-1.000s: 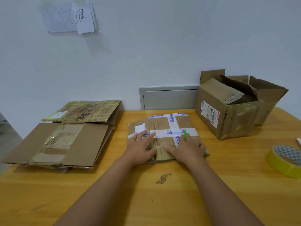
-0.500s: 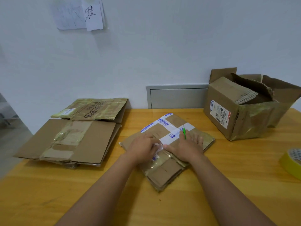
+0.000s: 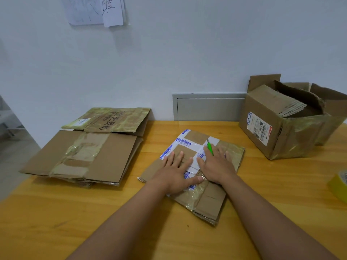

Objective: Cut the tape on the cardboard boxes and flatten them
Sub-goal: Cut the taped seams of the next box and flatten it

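Observation:
A flattened cardboard box (image 3: 212, 199) with white-and-blue printed tape lies skewed on the wooden table (image 3: 56, 222), one corner towards me. My left hand (image 3: 176, 171) presses flat on its middle, fingers straight and spread. My right hand (image 3: 217, 166) lies flat beside it, touching the left thumb, and pinches a green cutter (image 3: 210, 147) between its fingers; the blade end points away from me. An open cardboard box (image 3: 272, 132) with a shipping label and folded cardboard inside stands at the back right.
At the left lies a stack of flattened boxes (image 3: 105, 156), with a taped one bearing black writing (image 3: 112, 119) behind it against the wall. A yellow tape roll (image 3: 339, 182) sits at the right edge. A grey wall panel (image 3: 208, 107) is behind the table.
The flattened box has turned from square-on to skewed under both hands. My hands now press flat with fingers spread. The camera has swung left and closer.

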{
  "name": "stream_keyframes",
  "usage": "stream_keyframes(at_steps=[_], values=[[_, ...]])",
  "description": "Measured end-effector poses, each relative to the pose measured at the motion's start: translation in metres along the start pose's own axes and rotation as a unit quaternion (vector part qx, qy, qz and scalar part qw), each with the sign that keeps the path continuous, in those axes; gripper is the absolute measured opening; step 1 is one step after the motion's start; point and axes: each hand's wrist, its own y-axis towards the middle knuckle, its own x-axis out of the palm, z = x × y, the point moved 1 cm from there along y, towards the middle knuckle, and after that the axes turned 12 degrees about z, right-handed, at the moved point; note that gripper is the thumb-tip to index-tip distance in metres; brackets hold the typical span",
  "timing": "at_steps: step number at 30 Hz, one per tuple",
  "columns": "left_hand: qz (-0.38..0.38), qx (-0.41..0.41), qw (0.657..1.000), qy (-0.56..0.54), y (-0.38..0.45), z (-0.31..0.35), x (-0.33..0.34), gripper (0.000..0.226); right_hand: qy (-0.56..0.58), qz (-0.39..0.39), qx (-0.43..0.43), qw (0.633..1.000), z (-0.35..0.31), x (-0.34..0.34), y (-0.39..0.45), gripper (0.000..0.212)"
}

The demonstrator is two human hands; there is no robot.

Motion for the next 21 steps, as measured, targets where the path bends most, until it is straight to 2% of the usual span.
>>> stream_keyframes(at_steps=[3,7,12,16,21], values=[[0.018,0.008,1.0,0.017,-0.005,0.008,0.002,0.087,-0.006,0.003,0.001,1.0,0.001,0.001,0.001,0.068],[0.023,-0.006,1.0,-0.001,-0.01,0.01,0.01,0.103,-0.007,-0.006,-0.001,1.0,0.002,-0.002,0.0,0.066],[-0.001,-0.006,1.0,0.002,-0.009,0.013,0.004,0.096,-0.028,0.005,-0.045,0.999,0.001,-0.001,-0.002,0.059],[-0.024,-0.005,1.0,0.016,-0.006,0.015,-0.002,0.1,-0.033,-0.004,-0.039,0.999,0.0,0.001,-0.002,0.059],[0.011,-0.007,1.0,0.003,-0.01,0.015,0.006,0.104,-0.025,-0.033,-0.041,0.998,0.001,-0.006,0.003,0.061]])
